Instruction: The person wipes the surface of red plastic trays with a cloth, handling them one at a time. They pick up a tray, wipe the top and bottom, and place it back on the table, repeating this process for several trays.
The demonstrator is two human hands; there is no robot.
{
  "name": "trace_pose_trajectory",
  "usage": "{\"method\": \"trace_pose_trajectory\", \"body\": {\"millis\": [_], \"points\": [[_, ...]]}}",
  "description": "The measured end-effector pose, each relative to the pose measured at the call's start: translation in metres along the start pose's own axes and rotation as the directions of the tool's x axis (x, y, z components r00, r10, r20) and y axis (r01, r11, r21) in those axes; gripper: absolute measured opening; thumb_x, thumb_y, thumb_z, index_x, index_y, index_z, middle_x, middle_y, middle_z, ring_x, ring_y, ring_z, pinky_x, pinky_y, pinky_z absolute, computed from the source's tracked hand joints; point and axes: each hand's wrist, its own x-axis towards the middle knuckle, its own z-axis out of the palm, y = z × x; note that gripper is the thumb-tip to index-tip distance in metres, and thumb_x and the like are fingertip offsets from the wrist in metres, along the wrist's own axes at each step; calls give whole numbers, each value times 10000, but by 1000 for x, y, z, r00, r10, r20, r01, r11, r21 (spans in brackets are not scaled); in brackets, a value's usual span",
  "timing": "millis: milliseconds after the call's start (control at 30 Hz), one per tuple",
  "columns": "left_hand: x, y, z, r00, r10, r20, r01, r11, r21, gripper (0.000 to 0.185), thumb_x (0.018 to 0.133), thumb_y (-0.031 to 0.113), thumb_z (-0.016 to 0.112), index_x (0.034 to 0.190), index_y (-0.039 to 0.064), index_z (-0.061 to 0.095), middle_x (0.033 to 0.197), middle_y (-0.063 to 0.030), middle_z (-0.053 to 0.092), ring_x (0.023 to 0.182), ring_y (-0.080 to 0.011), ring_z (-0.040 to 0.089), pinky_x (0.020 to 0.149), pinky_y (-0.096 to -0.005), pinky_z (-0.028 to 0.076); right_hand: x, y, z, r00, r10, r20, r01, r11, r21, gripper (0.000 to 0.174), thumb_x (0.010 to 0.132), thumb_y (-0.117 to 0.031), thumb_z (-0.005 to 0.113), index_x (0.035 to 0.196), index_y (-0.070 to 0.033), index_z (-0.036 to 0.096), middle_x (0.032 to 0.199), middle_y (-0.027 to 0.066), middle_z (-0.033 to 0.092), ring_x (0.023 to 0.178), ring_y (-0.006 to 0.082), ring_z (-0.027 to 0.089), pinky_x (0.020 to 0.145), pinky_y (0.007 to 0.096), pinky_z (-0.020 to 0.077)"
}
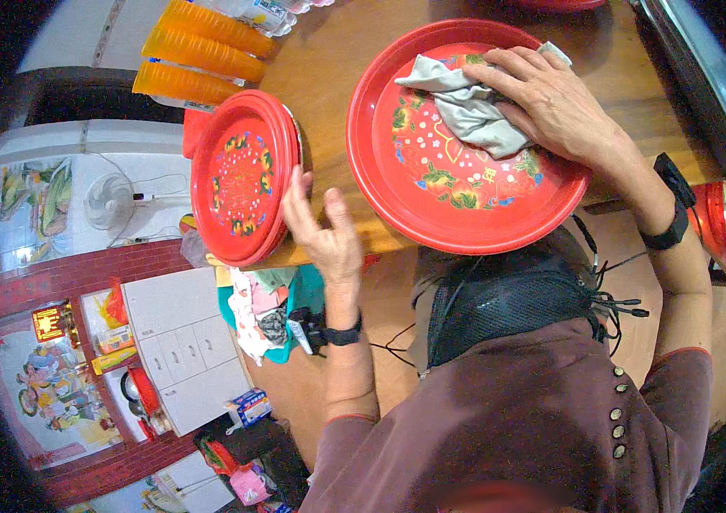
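A large round red tray point(465, 232) with a printed fruit and flower pattern lies on the wooden table in front of me. My right hand point(539, 96) presses a crumpled pale grey cloth point(475, 118) onto the tray's upper right part, its fingers curled over the cloth. To the left is a stack of smaller red round trays point(241, 183) with a similar pattern. My left hand point(328, 237) is beside that stack's right rim, thumb and fingers apart. Its fingertips reach the rim, but whether they touch it I cannot tell.
Bottles of orange drink point(209, 48) stand at the table's far left. A metal-edged object point(706, 83) runs along the right. Another red dish point(558, 3) is partly visible at the top. Below the table's left edge, a teal basket point(302, 292) holds clothes.
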Motion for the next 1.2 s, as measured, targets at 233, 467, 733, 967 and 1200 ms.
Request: {"method": "trace_pose_trajectory", "body": {"millis": [233,467,733,967,1200], "points": [[-3,22,52,912,-354,207,410,798,-442,564,1061,254,565,1500,-70,423,1377,-191,599,1230,-238,589,1041,-373,476,2,3,7,978,-206,36,209,971,-116,541,928,-336,682,1451,-250,573,1553,65,460,1449,314,402,1092,570,381],[-4,18,60,933,-323,160,359,788,-500,471,1073,194,493,1460,-74,486,1392,-204,611,1238,-248,612,1043,-369,485,5,3,16,973,-156,167,187,965,-185,551,989,-458,571,1502,-261,526,1596,59,418,1483,321,355,1123,584,365],[-8,12,67,945,-311,106,321,808,-495,459,1056,182,496,1436,-77,511,1318,-243,663,1181,-298,664,996,-405,515,-7,-38,-3,897,-288,335,298,954,24,612,920,-374,652,1498,-219,524,1612,95,378,1514,347,293,1168,618,273],[-9,10,70,956,-286,73,282,814,-508,437,1044,166,509,1409,-70,550,1286,-277,675,1149,-313,687,965,-421,524,5,-79,14,852,-421,311,396,907,144,534,957,-405,591,1468,-258,547,1568,86,414,1506,334,304,1173,654,293],[-12,14,63,967,-245,73,253,873,-418,426,1034,159,532,1391,-71,566,1273,-282,673,1147,-350,681,973,-440,516,51,-78,44,897,-411,166,413,910,22,522,957,-439,602,1411,-183,575,1490,102,469,1437,330,375,1086,612,374]]}}
